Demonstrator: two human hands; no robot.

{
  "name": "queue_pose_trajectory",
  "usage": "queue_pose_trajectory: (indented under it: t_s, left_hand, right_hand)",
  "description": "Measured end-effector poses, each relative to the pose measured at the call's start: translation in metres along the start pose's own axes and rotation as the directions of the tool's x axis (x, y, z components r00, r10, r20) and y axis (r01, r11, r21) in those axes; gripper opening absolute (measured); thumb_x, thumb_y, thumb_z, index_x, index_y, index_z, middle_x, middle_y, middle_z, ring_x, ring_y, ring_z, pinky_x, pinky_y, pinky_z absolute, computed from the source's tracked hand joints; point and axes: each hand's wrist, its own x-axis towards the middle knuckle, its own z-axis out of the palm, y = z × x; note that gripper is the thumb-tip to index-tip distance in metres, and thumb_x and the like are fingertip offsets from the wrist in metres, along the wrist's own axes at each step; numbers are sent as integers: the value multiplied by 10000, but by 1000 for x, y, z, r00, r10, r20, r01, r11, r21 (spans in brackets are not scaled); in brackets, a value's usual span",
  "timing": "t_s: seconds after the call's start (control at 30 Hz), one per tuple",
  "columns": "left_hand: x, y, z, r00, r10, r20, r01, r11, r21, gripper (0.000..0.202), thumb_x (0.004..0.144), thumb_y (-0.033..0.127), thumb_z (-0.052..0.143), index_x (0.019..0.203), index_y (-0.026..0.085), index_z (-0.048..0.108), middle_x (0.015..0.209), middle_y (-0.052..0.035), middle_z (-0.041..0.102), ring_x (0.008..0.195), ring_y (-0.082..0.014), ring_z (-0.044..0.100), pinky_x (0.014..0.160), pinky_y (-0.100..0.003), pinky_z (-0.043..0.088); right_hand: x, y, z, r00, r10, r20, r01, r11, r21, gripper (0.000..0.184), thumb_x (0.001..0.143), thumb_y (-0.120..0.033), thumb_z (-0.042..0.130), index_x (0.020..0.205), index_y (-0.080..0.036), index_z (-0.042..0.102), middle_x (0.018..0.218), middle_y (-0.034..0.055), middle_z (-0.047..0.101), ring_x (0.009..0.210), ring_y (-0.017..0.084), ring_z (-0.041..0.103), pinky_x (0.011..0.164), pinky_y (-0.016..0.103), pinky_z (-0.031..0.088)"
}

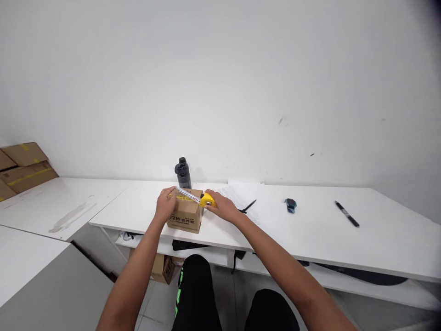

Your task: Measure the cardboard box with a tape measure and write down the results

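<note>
A small cardboard box [186, 218] with dark print on its front sits near the table's front edge. Across its top runs the white, numbered blade [188, 195] of a tape measure, pulled out at a slant. My right hand [220, 206] is closed around the yellow tape measure case [207, 200] at the box's right edge. At the left edge of the box, my left hand [166, 204] has its fingers bent together at the blade's free end. Yellow tape on the box top shows beneath the blade.
A dark bottle [183, 173] stands just behind the box. Printed paper [237, 195] and a black pen [250, 206] lie to the right, then a watch [291, 205] and a black marker [347, 214]. Cardboard boxes [29, 172] are stacked far left. A lower shelf [213, 254] runs beneath the tabletop.
</note>
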Motion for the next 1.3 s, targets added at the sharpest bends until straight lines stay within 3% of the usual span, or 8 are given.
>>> queue_pose_trajectory:
  t_s: [0.23,0.43,0.6,0.83,0.93,1.1,1.2,1.3]
  left_hand:
    - [-1,48,10,981,179,78,-189,968,165,325,849,235,455,1069,224,693,1161,-51,674,1131,-237,577,1046,-405,378]
    - [-20,37,23,977,86,195,-140,948,285,303,883,319,465,1061,231,693,1162,-70,681,1130,-271,579,1001,-452,382]
    - [-46,41,16,979,108,173,-154,947,282,316,921,338,410,1003,235,697,1108,-62,700,1102,-246,590,1053,-469,323]
    - [-91,65,21,988,57,144,-42,993,-107,355,916,410,441,1152,241,647,1239,-77,637,1225,-248,520,1099,-449,303]
    - [-114,79,39,962,-47,268,167,880,-444,402,892,468,480,1205,256,616,1264,-90,619,1218,-248,536,1033,-391,404]
    - [-149,100,88,905,-224,362,425,501,-754,578,771,499,649,1290,313,474,1354,-95,532,1108,-215,600,835,-309,518]
    - [-148,109,123,813,-241,530,582,339,-739,477,770,556,620,1099,215,566,1058,-96,659,829,-180,656,661,-275,513]
    - [-121,115,164,771,-243,589,636,342,-691,436,748,603,605,765,170,551,631,1,576,547,-125,551,522,-246,434]
  right_hand:
    - [-9,19,33,993,-109,51,102,988,115,557,860,-399,579,1373,-314,379,1247,63,572,1026,245,592,815,335,444]
    - [-29,22,85,994,-72,-86,98,933,348,567,872,-433,541,1382,-262,363,1349,83,505,1158,233,540,949,376,432]
    - [-39,14,90,980,35,-194,63,879,472,567,842,-445,579,1342,-239,405,1324,92,523,1157,240,544,989,399,420]
    - [-77,-5,82,906,250,-343,42,751,659,611,807,-457,622,1326,-226,400,1286,104,541,1130,243,559,973,393,455]
    - [-102,-13,84,863,323,-388,43,719,694,620,785,-447,640,1322,-237,413,1274,103,544,1137,258,553,965,410,467]
    - [-130,-13,93,759,447,-474,44,691,721,681,827,-486,587,1409,-257,319,1278,116,532,1106,260,568,902,423,504]
    - [-136,3,79,771,477,-422,-27,687,727,647,880,-532,485,1436,-251,312,1172,106,598,964,241,622,779,395,541]
    - [-139,36,41,838,451,-308,-136,717,683,554,938,-554,329,1376,-235,444,1003,69,661,780,202,639,699,367,540]
